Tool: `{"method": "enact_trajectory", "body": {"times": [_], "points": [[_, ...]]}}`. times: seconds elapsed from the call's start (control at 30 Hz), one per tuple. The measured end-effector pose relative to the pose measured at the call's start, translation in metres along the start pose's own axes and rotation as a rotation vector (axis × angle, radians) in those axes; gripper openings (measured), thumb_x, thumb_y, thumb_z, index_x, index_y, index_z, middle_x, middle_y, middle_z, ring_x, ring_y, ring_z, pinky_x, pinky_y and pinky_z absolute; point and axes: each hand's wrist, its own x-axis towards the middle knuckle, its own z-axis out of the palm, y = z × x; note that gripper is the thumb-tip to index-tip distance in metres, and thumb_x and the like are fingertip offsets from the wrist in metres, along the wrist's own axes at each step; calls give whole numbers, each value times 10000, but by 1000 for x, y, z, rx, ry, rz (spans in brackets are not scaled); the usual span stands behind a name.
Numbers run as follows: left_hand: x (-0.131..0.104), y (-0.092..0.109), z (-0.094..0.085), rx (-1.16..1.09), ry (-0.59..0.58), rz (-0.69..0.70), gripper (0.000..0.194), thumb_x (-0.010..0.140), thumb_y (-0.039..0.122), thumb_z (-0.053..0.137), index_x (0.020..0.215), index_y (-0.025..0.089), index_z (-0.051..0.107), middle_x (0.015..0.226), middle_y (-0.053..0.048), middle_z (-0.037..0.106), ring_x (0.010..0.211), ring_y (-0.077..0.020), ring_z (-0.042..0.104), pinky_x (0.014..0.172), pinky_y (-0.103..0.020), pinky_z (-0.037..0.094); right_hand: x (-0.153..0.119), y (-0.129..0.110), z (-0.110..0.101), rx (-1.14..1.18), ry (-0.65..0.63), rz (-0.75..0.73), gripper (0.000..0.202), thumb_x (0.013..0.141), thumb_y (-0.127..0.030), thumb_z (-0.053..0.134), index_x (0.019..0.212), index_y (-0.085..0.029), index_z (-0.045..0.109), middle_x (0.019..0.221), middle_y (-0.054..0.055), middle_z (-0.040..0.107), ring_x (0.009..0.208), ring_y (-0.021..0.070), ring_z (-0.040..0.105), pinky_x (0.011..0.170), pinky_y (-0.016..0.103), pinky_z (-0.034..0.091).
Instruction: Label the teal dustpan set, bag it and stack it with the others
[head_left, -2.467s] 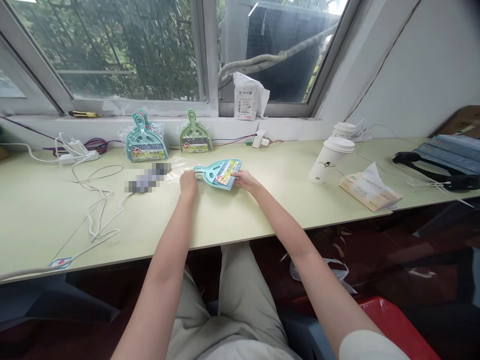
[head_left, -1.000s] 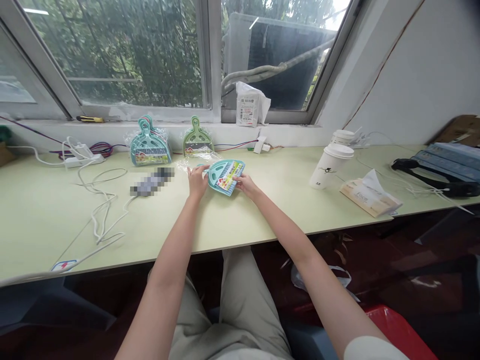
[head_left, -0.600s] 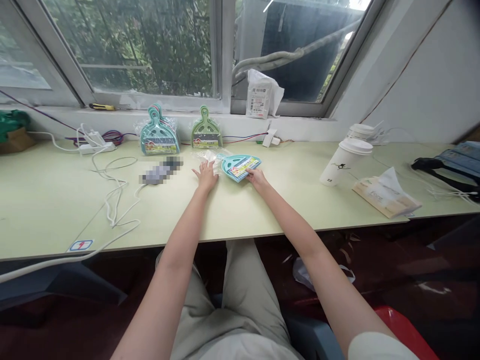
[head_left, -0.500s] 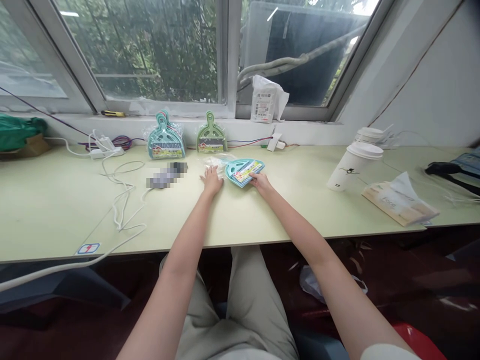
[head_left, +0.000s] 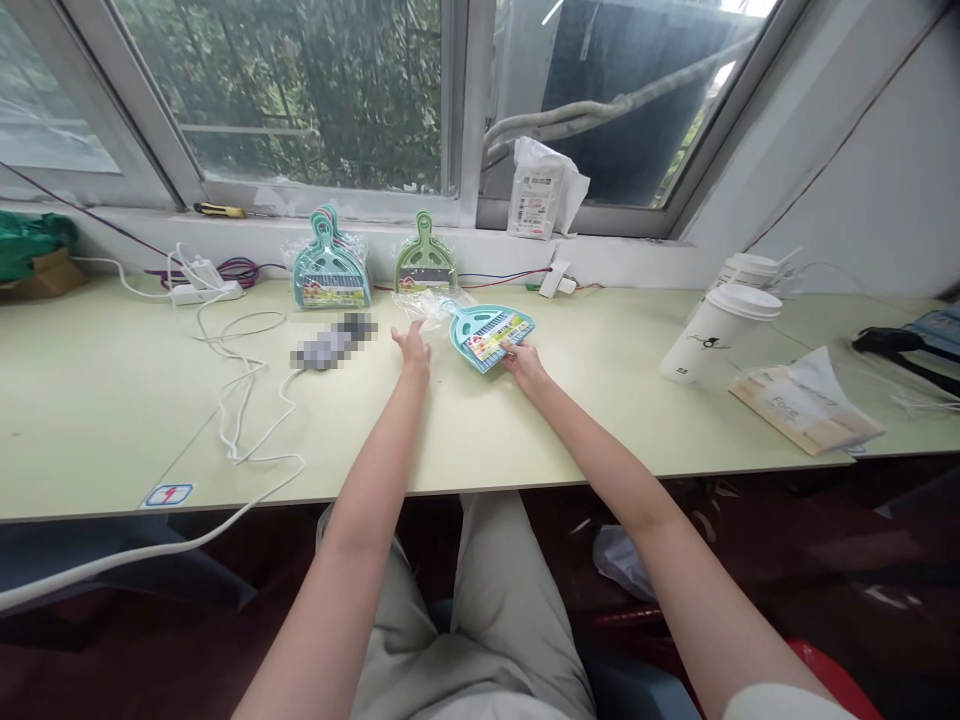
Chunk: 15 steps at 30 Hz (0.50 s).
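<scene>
Your right hand (head_left: pixel 525 362) pinches the wide edge of the blue dustpan (head_left: pixel 489 334), mid-desk toward the back edge. Your left hand (head_left: pixel 413 347) lies open, fingers on the clear bag (head_left: pixel 421 305) at the handle. That film looks slippery: it could slide off under your fingers, and a one-edge pinch could let the pan twist.

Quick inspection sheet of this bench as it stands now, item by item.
Surface: pale green tabletop, flat.
Job's things: teal plastic mini dustpan; clear plastic bag at its handle.
Clutter: stacked teal dustpans, green dustpan, white lidded paper cup, tissue pack.
Grips: right hand holds the dustpan's edge; left hand open at the bag.
Cables: white cord, power strip.
Surroundings: window, white wall.
</scene>
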Motion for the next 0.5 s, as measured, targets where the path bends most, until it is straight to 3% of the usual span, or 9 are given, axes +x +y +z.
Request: {"method": "enact_trajectory", "body": {"times": [0.1, 0.17, 0.3, 0.5], "points": [[0, -1, -1, -651, -79, -295, 658, 925, 505, 473, 1467, 188, 276, 1248, -154, 584, 1035, -177, 671, 815, -289, 577, -1, -2, 1, 5, -18, -12, 143, 839, -10, 573, 859, -146, 613, 827, 28, 736, 710, 145, 697, 727, 279, 610], [-2, 0, 1, -820, -148, -353, 565, 894, 424, 568, 1360, 145, 411, 1105, -130, 638, 863, -153, 693, 748, -271, 583, -2, -3, 1, -3, -52, -15, 143, 839, -8, 573, 869, -140, 619, 830, 36, 740, 698, 148, 699, 705, 275, 607], [-7, 2, 5, -849, -331, -312, 296, 802, 195, 660, 1081, 135, 581, 842, -51, 671, 667, -122, 655, 670, -248, 562, -2, -2, 2, -23, -111, -20, 122, 832, -28, 598, 882, -137, 626, 828, 49, 744, 683, 155, 701, 719, 291, 609], [-16, 4, 3, -778, -751, -176, 357, 752, 319, 757, 1051, 166, 637, 1014, -106, 713, 869, -206, 696, 800, -316, 567, 3, -1, 0, 70, 2, -86, 181, 789, -40, 656, 881, -183, 595, 840, 5, 738, 723, 146, 706, 747, 290, 611]]}}
